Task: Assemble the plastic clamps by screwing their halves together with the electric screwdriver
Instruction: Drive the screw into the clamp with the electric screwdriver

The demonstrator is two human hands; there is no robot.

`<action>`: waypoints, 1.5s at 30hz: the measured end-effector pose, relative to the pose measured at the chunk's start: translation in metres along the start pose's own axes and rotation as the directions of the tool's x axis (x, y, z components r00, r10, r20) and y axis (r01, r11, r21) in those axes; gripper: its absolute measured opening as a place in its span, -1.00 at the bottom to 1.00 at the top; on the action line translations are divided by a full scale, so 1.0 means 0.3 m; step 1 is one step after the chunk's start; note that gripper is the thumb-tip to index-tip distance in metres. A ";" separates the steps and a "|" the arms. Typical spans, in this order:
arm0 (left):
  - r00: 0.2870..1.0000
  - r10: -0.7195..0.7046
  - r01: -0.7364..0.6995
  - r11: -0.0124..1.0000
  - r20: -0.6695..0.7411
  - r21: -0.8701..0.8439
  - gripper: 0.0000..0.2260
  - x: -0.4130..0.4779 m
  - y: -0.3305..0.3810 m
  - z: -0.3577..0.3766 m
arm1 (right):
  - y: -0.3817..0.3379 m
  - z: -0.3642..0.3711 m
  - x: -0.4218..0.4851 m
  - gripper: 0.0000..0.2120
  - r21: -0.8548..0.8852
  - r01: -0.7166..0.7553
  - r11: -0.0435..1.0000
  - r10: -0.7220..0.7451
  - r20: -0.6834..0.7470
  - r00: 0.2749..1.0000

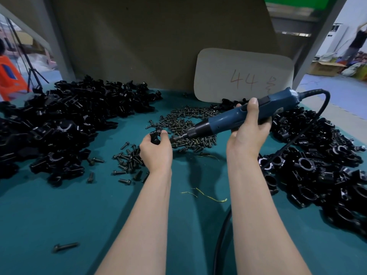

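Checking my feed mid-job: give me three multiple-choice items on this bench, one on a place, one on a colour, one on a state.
1. Where is the screw pile?
A. centre of the table, between the black piles
B. inside a box
C. on the floor

2. What colour is the electric screwdriver body?
A. red
B. blue
C. yellow

3. What is the left hand doing?
A. lying flat, empty
B. gripping the cable
C. holding a black clamp

Answers: 1 A, screws lie loose on the green table; 2 B, the casing in the right hand is blue; 3 C, fingers pinch the clamp near the driver tip.
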State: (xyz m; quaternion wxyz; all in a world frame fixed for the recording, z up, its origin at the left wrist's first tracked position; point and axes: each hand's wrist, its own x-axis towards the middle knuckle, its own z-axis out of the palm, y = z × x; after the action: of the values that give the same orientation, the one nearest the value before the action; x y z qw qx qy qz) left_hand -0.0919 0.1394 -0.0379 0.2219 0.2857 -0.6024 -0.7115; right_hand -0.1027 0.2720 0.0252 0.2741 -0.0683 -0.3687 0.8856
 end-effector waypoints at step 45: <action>0.999 0.039 -0.036 0.991 0.020 -0.130 -0.80 0.001 -0.009 0.003 | 0.026 0.051 -0.041 -0.64 -0.053 0.056 0.997 -0.051 0.087 0.995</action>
State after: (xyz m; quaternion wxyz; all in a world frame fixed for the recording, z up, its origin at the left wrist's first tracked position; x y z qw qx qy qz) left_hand -0.0926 0.1402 -0.0405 0.2464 0.2514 -0.5626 -0.7480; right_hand -0.1008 0.2516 0.0298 0.2795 -0.0279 -0.4063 0.8695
